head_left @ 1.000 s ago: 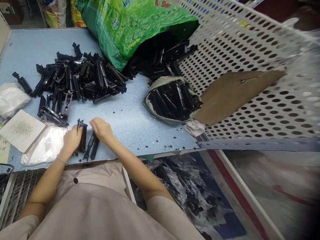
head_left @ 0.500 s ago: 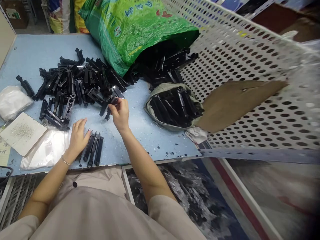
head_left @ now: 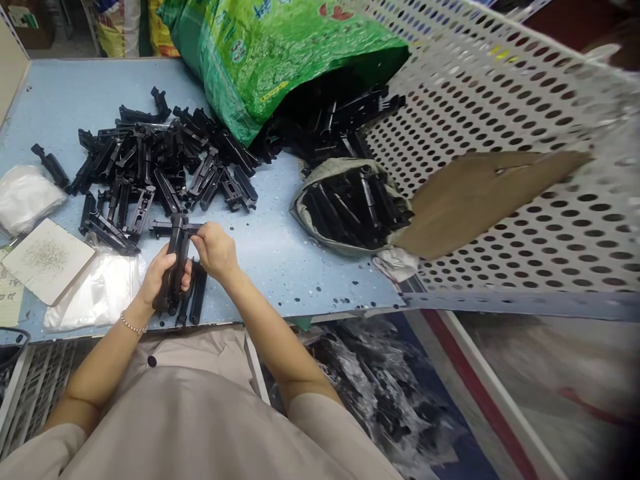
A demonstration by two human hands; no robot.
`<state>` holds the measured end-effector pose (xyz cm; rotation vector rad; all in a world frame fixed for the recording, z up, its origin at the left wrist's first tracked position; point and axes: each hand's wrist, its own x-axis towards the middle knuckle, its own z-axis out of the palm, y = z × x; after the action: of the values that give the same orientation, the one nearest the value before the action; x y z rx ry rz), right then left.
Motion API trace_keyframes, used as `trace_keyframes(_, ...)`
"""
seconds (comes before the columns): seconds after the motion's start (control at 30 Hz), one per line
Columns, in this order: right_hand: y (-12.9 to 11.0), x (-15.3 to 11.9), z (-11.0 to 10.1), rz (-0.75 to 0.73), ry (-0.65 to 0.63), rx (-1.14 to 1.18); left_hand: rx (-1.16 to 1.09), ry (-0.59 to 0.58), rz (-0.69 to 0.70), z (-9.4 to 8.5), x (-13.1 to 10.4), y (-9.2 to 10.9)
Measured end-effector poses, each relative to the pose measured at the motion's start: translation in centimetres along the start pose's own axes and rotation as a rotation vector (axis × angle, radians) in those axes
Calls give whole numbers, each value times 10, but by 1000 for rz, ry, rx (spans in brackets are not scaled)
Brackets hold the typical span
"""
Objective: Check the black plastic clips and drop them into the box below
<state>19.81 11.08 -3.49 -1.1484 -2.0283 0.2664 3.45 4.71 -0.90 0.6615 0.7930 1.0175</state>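
My left hand (head_left: pixel 156 275) is wrapped round long black bar-shaped parts (head_left: pixel 177 248) held upright near the table's front edge; how many it grips I cannot tell. My right hand (head_left: pixel 217 252) pinches the end of another black part (head_left: pixel 161 228), which lies crosswise at the top of the held ones. Just below the hands, a few similar black parts (head_left: pixel 199 297) lie side by side on the blue tabletop (head_left: pixel 270 267). Behind them spreads a loose heap of the same black parts (head_left: pixel 145 157).
A green sack (head_left: pixel 300 60) spills more black parts at the back. To the right, a grey-green bag (head_left: pixel 313 237) full of them stands by a brown cardboard piece (head_left: pixel 480 193) and a white perforated panel (head_left: pixel 565 220). Clear plastic bags (head_left: pixel 95 293) and a white tile (head_left: pixel 47 260) lie left.
My left hand has picked up black parts from the row at the table's edge. My right hand has moved left and nearer, bringing a black part from the heap to the left hand.
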Motion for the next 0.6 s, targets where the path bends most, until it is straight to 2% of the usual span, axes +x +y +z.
trace_keyframes(0.13,-5,-1,7,38,5,10,47,-28,-27,4,-7,4)
trace_keyframes(0.2,-6,0,7,125,-43,51,76,-15,-27,4,-6,6)
trace_keyframes(0.27,-9,-1,5,265,-140,146,103,53,-5,0,-4,4)
trace_keyframes(0.33,-16,-10,3,317,-246,233,129,154,22,-6,0,1)
trace_keyframes(0.4,-29,-26,3,194,-316,209,164,250,55,-13,2,-2)
trace_keyframes(0.47,-44,-46,6,30,-348,84,239,295,95,-19,2,-4)
trace_keyframes(0.5,-51,-54,9,-5,-364,20,306,304,132,-23,1,-4)
trace_keyframes(0.6,-57,-63,15,82,-429,-76,645,369,281,-36,-4,-1)
